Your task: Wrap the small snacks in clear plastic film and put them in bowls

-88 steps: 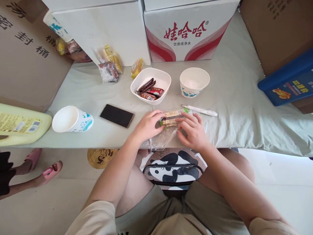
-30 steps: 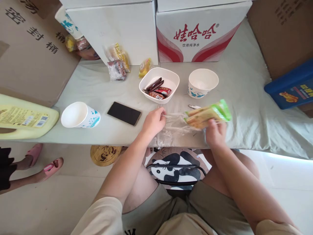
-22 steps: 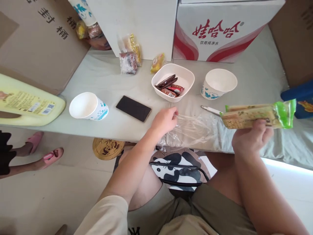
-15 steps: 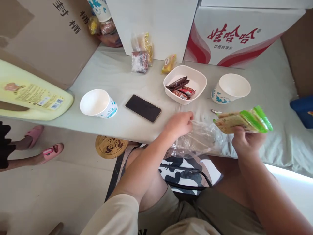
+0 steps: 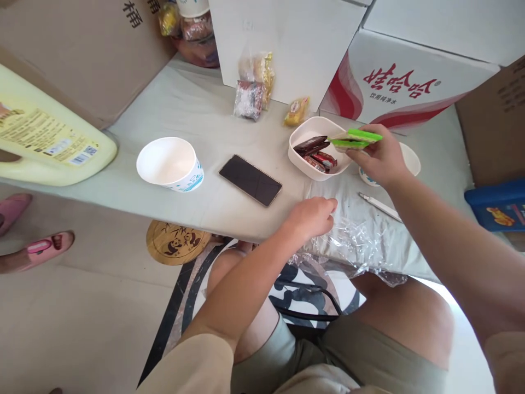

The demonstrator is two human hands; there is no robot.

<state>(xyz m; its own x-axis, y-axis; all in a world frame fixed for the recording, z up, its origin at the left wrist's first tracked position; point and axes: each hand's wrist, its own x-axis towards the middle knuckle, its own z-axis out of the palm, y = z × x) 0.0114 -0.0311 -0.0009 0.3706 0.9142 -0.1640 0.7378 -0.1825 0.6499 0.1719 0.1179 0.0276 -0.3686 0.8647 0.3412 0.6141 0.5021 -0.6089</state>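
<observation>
My right hand [image 5: 381,156] is closed on green-edged snack packets [image 5: 353,139], held at the right side of a white square bowl [image 5: 303,164]. Inside the bowl lie dark brown packets [image 5: 310,145] and red packets [image 5: 322,161]. Close to the table's front edge, my left hand [image 5: 315,218] has its fingers curled on a crumpled clear plastic bag [image 5: 365,246], which hangs partly over the edge. A pale slim cutter [image 5: 379,206] lies to the right of the bag. Behind my right hand, a paper cup [image 5: 410,158] is partly hidden.
A phone [image 5: 251,179] and another paper cup [image 5: 170,164] are to the left. Wrapped snacks [image 5: 249,99] and a yellow packet [image 5: 296,111] rest by the white boxes [image 5: 283,49]. A large yellow bottle [image 5: 53,131] is at far left. Another person's slippered foot [image 5: 45,246] shows below.
My right hand has carried the green-edged packets up and left to the bowl. My left hand stays low by the plastic bag, which now lies flatter. The cutter is now uncovered.
</observation>
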